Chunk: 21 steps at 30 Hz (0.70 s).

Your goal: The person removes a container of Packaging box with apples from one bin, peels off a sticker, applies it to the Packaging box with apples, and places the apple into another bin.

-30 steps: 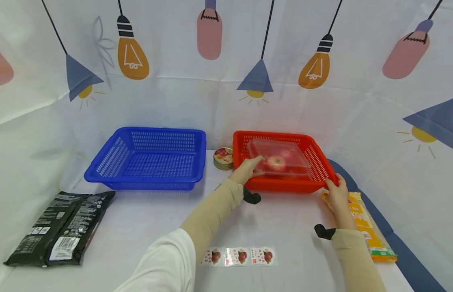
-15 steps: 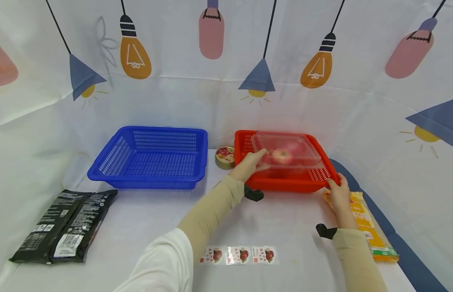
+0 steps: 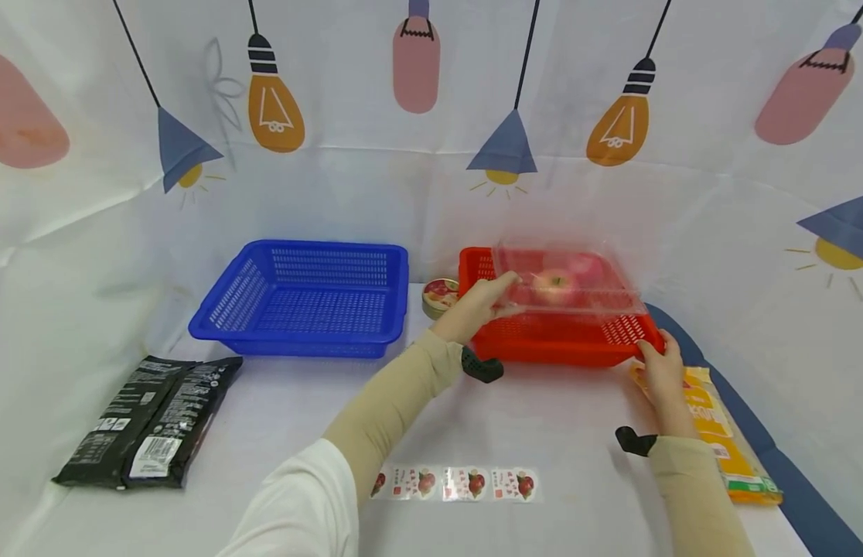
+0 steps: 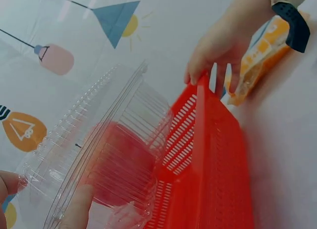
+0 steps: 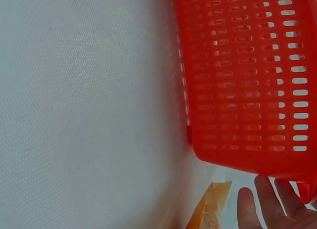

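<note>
My left hand (image 3: 476,309) pinches the left side of a clear plastic clamshell box (image 3: 608,298) with red apples (image 3: 555,286) inside. The box is tilted over the red basket (image 3: 543,348), raised above its floor. In the left wrist view, a thumb and a finger grip the ribbed edge of the clamshell box (image 4: 74,135). My right hand (image 3: 664,371) holds the front right corner of the basket by its rim. In the right wrist view, fingers (image 5: 267,199) lie against the underside of that corner, beside the slotted basket wall (image 5: 237,80).
A blue basket (image 3: 306,348) stands at the back left. A round can (image 3: 440,295) sits between the two baskets. Black packaging (image 3: 146,425) lies at the left, a yellow bag (image 3: 717,433) at the right under my forearm. Apple-printed stickers (image 3: 466,483) lie near the front.
My left hand has lifted the clamshell box up and away from the red basket's floor, tilting it. My right hand keeps its grip on the basket corner. The head view has shifted slightly.
</note>
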{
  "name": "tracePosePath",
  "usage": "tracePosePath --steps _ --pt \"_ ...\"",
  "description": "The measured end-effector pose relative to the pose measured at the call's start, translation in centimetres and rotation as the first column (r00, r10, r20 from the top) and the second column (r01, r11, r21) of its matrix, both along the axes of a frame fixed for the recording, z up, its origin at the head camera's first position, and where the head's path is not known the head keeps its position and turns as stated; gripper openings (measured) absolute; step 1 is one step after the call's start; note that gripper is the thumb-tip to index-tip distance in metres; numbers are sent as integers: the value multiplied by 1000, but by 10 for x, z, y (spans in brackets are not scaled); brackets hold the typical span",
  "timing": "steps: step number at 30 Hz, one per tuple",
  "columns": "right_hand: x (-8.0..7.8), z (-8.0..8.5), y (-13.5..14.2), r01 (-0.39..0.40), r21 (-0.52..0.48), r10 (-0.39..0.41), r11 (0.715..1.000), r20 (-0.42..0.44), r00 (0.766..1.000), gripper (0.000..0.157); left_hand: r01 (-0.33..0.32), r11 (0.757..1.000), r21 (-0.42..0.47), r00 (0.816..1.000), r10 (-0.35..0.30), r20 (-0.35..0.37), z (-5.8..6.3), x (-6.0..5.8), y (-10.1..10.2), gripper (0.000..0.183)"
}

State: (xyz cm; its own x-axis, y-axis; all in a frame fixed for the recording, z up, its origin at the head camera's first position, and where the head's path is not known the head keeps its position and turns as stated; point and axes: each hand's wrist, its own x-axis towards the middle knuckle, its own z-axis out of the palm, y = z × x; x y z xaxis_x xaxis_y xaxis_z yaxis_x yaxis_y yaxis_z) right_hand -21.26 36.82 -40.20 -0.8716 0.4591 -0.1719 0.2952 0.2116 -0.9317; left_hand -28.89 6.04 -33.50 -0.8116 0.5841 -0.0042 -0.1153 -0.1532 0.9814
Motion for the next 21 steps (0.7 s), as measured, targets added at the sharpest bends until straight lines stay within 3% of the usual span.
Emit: tracePosePath --steps 1,4,6,8,10,12,14,18,20,21 --pt "0 1 1 3 -6 -3 1000 1 1000 69 37 999 7 998 -36 -57 1 3 -5 51" --pt "0 2 3 9 -15 -9 1000 2 1000 69 62 998 31 995 -59 -81 5 9 -13 55" --pt "0 3 5 12 -19 -12 1000 4 1000 69 53 998 20 998 -52 -47 5 9 -17 55" --pt "0 3 6 14 -15 -14 1000 9 1000 69 -10 1000 0 997 9 80 5 5 -14 53" --pt "1 2 8 19 -17 -18 1000 14 1000 69 -106 994 -24 965 109 239 8 -1 -9 46" --pt "2 3 10 26 -23 -26 999 19 999 69 -202 978 -49 904 206 374 11 -6 -4 38" --pt "3 3 12 32 -26 -31 999 23 999 69 -274 960 -62 858 274 435 14 -8 0 31" --pt "5 6 13 30 -30 -29 999 26 999 70 -113 993 -44 974 120 190 9 3 -20 35" --pt "6 6 14 22 -30 -21 999 26 999 70 -48 998 -42 997 50 62 6 9 -31 42" --pt "6 6 15 19 -33 -18 999 28 999 70 -29 999 -26 999 30 41 6 11 -36 45"
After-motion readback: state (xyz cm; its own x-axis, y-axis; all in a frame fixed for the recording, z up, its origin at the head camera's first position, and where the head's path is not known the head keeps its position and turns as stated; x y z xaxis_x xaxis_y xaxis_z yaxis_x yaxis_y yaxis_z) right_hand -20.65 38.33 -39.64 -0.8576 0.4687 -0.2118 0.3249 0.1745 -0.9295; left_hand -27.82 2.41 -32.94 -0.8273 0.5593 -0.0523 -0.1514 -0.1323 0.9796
